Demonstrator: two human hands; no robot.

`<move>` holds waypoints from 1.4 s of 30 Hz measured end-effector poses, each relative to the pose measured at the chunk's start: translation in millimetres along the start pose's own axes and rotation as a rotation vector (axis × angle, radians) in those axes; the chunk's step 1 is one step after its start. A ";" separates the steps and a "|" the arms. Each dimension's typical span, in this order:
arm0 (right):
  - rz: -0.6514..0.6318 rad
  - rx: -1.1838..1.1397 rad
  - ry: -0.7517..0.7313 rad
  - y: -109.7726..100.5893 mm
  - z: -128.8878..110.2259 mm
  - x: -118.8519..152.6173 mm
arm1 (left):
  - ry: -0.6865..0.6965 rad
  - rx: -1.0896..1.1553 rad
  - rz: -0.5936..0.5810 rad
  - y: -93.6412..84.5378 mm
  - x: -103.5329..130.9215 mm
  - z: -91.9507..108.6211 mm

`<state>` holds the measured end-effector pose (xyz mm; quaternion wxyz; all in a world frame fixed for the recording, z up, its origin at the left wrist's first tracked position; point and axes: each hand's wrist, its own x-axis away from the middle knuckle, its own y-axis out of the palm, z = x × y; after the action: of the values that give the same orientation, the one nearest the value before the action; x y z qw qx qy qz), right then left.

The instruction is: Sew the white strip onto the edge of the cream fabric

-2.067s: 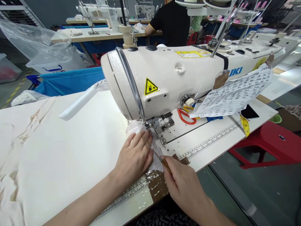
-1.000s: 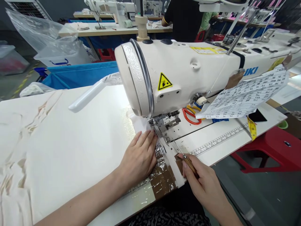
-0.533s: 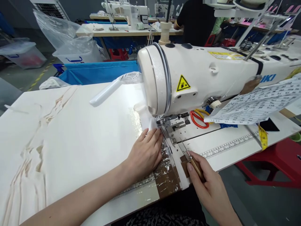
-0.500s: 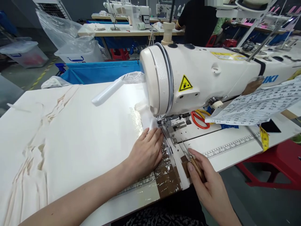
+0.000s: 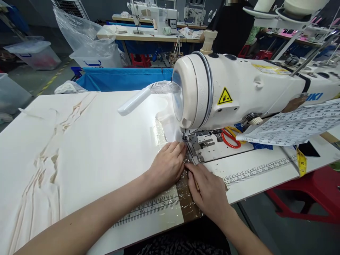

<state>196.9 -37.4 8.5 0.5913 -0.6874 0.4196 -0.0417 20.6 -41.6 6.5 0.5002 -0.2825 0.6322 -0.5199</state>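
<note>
At the front of the white sewing machine (image 5: 205,90), my left hand (image 5: 168,164) is closed, its fingers pressed together at the edge of a thin white fabric (image 5: 171,129). The fabric runs up to the presser foot, and my fingertips partly cover its edge. My right hand (image 5: 208,187) is closed around an awl (image 5: 197,185); only a bit of its wooden handle shows, and the tip is hidden. The right fingertips nearly touch my left hand, beside the metal needle plate (image 5: 205,143).
Red-handled scissors (image 5: 230,139) lie behind the needle plate. A printed sheet (image 5: 294,124) hangs off the machine arm, near a yellow tape measure (image 5: 301,161). Gathered cream fabric (image 5: 39,177) lies at left. A blue cloth bin (image 5: 124,78) stands behind; a person (image 5: 233,28) sits beyond.
My right hand has moved left and forward with the awl, up to my left hand. The left hand stays at the fabric by the presser foot. The view has shifted slightly.
</note>
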 end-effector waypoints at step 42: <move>0.065 0.094 -0.207 20.5 22.7 31.0 | -1.099 -0.272 -0.150 -88.5 116.2 -183.1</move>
<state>218.6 -38.2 -29.2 0.6640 -0.6457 0.3759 0.0289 -202.8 -101.5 42.8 0.6765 -0.6173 0.3187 -0.2446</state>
